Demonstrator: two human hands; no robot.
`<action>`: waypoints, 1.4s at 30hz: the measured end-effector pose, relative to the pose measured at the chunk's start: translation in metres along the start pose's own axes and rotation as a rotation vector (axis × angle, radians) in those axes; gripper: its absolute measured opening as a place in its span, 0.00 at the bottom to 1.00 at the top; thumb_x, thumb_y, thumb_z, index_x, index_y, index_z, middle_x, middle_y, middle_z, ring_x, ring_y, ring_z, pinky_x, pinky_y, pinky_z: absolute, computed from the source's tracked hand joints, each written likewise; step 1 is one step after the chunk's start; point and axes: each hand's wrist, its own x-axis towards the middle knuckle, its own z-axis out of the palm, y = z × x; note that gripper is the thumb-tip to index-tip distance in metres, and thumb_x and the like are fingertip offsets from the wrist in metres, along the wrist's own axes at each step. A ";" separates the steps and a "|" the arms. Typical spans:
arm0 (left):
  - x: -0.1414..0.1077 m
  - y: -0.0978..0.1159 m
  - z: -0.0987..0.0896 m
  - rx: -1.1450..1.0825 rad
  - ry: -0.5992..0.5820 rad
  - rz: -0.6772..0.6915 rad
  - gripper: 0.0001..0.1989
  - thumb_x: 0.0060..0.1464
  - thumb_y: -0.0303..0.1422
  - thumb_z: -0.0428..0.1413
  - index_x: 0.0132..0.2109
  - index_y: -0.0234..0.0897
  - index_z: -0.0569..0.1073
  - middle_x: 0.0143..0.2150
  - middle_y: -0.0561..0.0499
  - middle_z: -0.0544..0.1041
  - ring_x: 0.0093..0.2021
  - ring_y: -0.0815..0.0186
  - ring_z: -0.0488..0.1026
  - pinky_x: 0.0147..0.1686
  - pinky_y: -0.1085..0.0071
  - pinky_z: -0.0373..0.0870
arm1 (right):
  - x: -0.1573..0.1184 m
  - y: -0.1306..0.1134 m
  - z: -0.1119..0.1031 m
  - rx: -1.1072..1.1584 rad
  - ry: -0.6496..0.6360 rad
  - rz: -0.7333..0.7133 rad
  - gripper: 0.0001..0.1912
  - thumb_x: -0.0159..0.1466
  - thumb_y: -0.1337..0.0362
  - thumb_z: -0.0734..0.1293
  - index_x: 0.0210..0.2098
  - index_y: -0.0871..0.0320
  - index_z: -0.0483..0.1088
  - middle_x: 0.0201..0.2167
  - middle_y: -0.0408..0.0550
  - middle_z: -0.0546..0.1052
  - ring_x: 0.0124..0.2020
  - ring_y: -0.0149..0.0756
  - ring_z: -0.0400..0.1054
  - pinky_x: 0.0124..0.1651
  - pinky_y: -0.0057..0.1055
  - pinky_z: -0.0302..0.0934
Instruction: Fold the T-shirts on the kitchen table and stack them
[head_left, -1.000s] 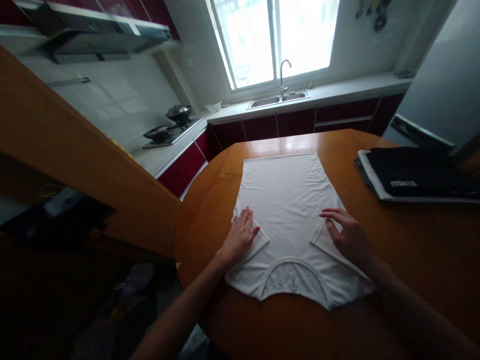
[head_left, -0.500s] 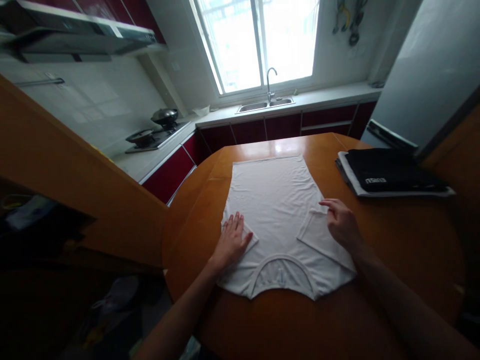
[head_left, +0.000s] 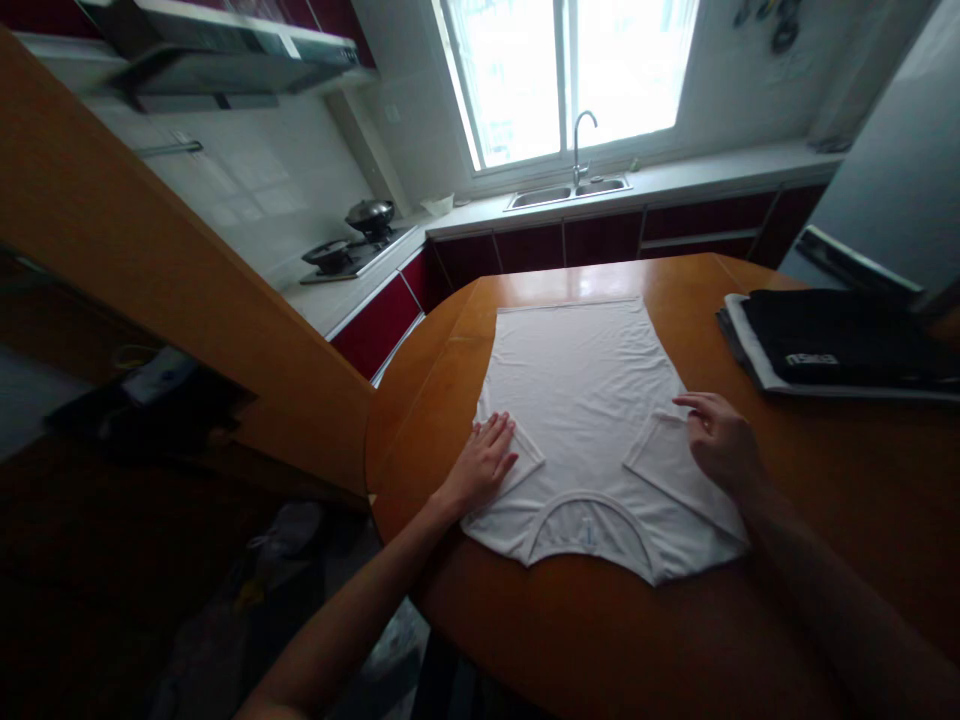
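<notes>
A white short-sleeved T-shirt (head_left: 577,390) lies spread on the wooden table (head_left: 427,400), its neckline towards me. Both sleeves are folded inward over the body. My left hand (head_left: 482,466) rests flat on the left folded sleeve, fingers stretched out. At the right edge of the shirt, beside the right folded sleeve (head_left: 664,445), is my right hand (head_left: 724,445). Its index finger reaches out over the shirt's edge while the other fingers bend under, partly hidden. I see no cloth gripped in either hand.
On the table's right lies a stack of folded dark and white clothes (head_left: 847,335), the top one black with a small print. Behind the table run a counter with a sink (head_left: 570,192) and a stove with pans (head_left: 370,217). A wooden panel (head_left: 225,290) stands at the left.
My view has turned left, so the table and shirt appear further right. My left hand has shifted slightly outward on the sleeve, its thumb closer in. My right hand keeps about the same place.
</notes>
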 end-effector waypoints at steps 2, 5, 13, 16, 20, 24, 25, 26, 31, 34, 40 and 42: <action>-0.003 0.002 -0.006 -0.042 0.059 -0.004 0.28 0.70 0.43 0.40 0.71 0.36 0.58 0.73 0.40 0.55 0.74 0.55 0.47 0.70 0.49 0.44 | -0.001 0.001 0.001 -0.008 0.004 -0.010 0.16 0.61 0.68 0.59 0.42 0.59 0.77 0.45 0.55 0.78 0.49 0.45 0.72 0.55 0.43 0.65; -0.014 0.008 -0.026 -0.124 0.191 -0.009 0.25 0.70 0.42 0.43 0.68 0.38 0.63 0.69 0.40 0.63 0.70 0.55 0.56 0.69 0.52 0.51 | -0.003 -0.001 0.001 -0.007 0.012 -0.021 0.16 0.61 0.68 0.59 0.42 0.58 0.77 0.45 0.54 0.78 0.48 0.45 0.72 0.54 0.43 0.65; -0.090 0.006 -0.053 -0.140 -0.015 0.165 0.03 0.60 0.34 0.60 0.39 0.42 0.77 0.45 0.48 0.71 0.48 0.61 0.67 0.48 0.67 0.70 | -0.014 -0.024 0.009 0.069 -0.056 -0.103 0.15 0.62 0.69 0.60 0.42 0.58 0.76 0.45 0.54 0.78 0.49 0.44 0.72 0.55 0.43 0.64; -0.107 0.001 -0.058 -0.040 -0.112 0.214 0.04 0.59 0.30 0.61 0.40 0.45 0.78 0.48 0.49 0.71 0.51 0.61 0.65 0.50 0.67 0.69 | -0.019 -0.028 0.017 0.078 -0.095 -0.141 0.15 0.62 0.69 0.59 0.42 0.58 0.77 0.44 0.54 0.79 0.48 0.43 0.72 0.54 0.42 0.65; -0.112 0.002 -0.061 0.142 -0.114 0.234 0.10 0.61 0.24 0.58 0.45 0.44 0.77 0.52 0.47 0.71 0.53 0.58 0.64 0.54 0.62 0.67 | -0.025 -0.019 0.028 0.026 -0.218 -0.170 0.16 0.63 0.69 0.59 0.41 0.59 0.78 0.45 0.55 0.78 0.49 0.45 0.71 0.55 0.42 0.64; -0.113 0.002 -0.057 0.198 -0.088 0.244 0.10 0.60 0.22 0.57 0.44 0.43 0.76 0.51 0.47 0.71 0.52 0.58 0.65 0.54 0.60 0.68 | -0.029 -0.007 0.034 -0.088 -0.358 -0.213 0.16 0.64 0.65 0.60 0.42 0.61 0.79 0.47 0.58 0.77 0.50 0.47 0.70 0.55 0.43 0.64; -0.114 0.001 -0.057 0.192 -0.093 0.247 0.10 0.60 0.22 0.57 0.43 0.42 0.76 0.50 0.47 0.72 0.52 0.58 0.65 0.53 0.60 0.68 | -0.029 -0.005 0.034 -0.109 -0.375 -0.230 0.16 0.65 0.64 0.61 0.43 0.61 0.79 0.47 0.59 0.77 0.50 0.48 0.70 0.55 0.43 0.64; -0.115 0.001 -0.056 0.182 -0.097 0.250 0.09 0.60 0.22 0.57 0.42 0.42 0.76 0.50 0.47 0.72 0.51 0.58 0.65 0.53 0.61 0.68 | -0.029 -0.004 0.035 -0.128 -0.386 -0.244 0.16 0.65 0.64 0.61 0.43 0.61 0.79 0.48 0.59 0.77 0.50 0.48 0.69 0.55 0.43 0.64; -0.115 0.002 -0.057 0.074 -0.021 0.261 0.11 0.64 0.25 0.54 0.47 0.44 0.77 0.48 0.47 0.72 0.49 0.61 0.67 0.50 0.64 0.70 | -0.030 -0.004 0.036 -0.168 -0.394 -0.268 0.16 0.65 0.64 0.61 0.44 0.60 0.79 0.48 0.59 0.76 0.51 0.49 0.69 0.55 0.43 0.64; -0.112 0.005 -0.054 0.072 0.033 0.239 0.09 0.64 0.28 0.54 0.46 0.44 0.78 0.46 0.47 0.73 0.49 0.60 0.68 0.50 0.63 0.70 | -0.030 -0.003 0.037 -0.166 -0.388 -0.271 0.17 0.66 0.64 0.61 0.45 0.61 0.78 0.49 0.60 0.76 0.51 0.49 0.69 0.56 0.44 0.63; -0.106 0.007 -0.051 0.064 0.071 0.208 0.06 0.63 0.31 0.55 0.44 0.41 0.77 0.46 0.46 0.75 0.48 0.59 0.70 0.50 0.61 0.71 | -0.029 -0.006 0.034 -0.108 -0.382 -0.242 0.16 0.65 0.64 0.61 0.46 0.61 0.78 0.49 0.60 0.76 0.52 0.49 0.69 0.57 0.46 0.64; -0.095 0.008 -0.049 -0.033 0.155 0.151 0.10 0.65 0.31 0.51 0.50 0.41 0.76 0.48 0.45 0.75 0.49 0.60 0.72 0.51 0.62 0.71 | -0.028 -0.010 0.033 -0.090 -0.354 -0.227 0.16 0.65 0.66 0.61 0.46 0.60 0.77 0.49 0.59 0.76 0.52 0.48 0.69 0.57 0.46 0.64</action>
